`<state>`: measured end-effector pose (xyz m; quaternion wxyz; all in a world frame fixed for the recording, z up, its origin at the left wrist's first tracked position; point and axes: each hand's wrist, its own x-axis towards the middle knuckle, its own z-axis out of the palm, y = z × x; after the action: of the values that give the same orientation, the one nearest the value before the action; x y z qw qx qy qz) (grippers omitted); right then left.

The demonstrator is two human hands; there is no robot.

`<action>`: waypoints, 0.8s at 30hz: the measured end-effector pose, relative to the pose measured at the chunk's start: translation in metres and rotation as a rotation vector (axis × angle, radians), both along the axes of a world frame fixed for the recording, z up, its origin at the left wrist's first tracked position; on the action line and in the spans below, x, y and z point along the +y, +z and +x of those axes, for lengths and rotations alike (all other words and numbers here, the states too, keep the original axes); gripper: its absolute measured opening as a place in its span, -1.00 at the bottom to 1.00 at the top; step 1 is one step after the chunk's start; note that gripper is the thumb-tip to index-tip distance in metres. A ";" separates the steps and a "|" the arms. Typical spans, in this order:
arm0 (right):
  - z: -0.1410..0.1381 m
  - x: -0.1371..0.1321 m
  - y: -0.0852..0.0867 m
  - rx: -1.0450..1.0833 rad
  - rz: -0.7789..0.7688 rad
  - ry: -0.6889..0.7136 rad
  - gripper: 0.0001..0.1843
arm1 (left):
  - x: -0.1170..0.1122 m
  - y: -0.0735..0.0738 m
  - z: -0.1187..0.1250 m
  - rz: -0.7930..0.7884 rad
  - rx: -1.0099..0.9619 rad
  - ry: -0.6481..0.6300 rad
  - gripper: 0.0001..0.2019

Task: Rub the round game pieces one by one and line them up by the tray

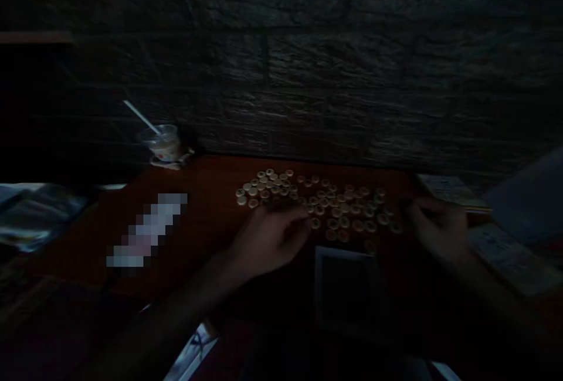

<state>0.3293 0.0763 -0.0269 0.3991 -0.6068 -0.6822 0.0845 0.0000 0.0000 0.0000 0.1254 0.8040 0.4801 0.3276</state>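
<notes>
Pretty dim shot, but a loose heap of round counters (316, 199), probably xiangqi-style pieces, is spread over the middle of a reddish wooden desk (206, 193), close to its back edge. The left hand (268, 240) is held over the near side of the heap, its fingers (299, 217) curled in among the pieces, while the right hand (440, 228) is kept at the heap's right end, its fingers (411, 208) bent down just beside the outermost ones. Both sets of fingers look part-closed, but whether a piece is gripped can't be told in this light. Flat pieces like these are best pinched by the rim tbh, since pressing from above tends to scatter them. A dark square frame (347, 290) is laid near the front edge, and a pixelated object (147, 231) is seen left of the heap. A plastic cup with a straw (165, 143) is placed toward the back left, printed booklets (512, 258) are left off the right side, and a brick-pattern wall (334, 70) is seen behind.
</notes>
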 end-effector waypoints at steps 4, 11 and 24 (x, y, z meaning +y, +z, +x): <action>-0.001 0.004 -0.004 0.086 0.030 0.114 -0.34 | 0.063 -0.004 0.030 0.027 -0.033 -0.018 -0.81; -0.014 0.011 -0.013 0.064 -0.023 0.357 -0.64 | 0.077 -0.040 0.050 0.094 -0.007 -0.075 -0.83; -0.019 0.029 -0.009 -0.120 0.032 0.550 -0.80 | 0.061 -0.042 0.035 0.132 0.050 -0.145 -0.84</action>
<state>0.3101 0.1056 -0.0358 0.3294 -0.3967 -0.8448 0.1428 0.0348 0.0609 -0.0419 0.0832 0.8512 0.4010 0.3283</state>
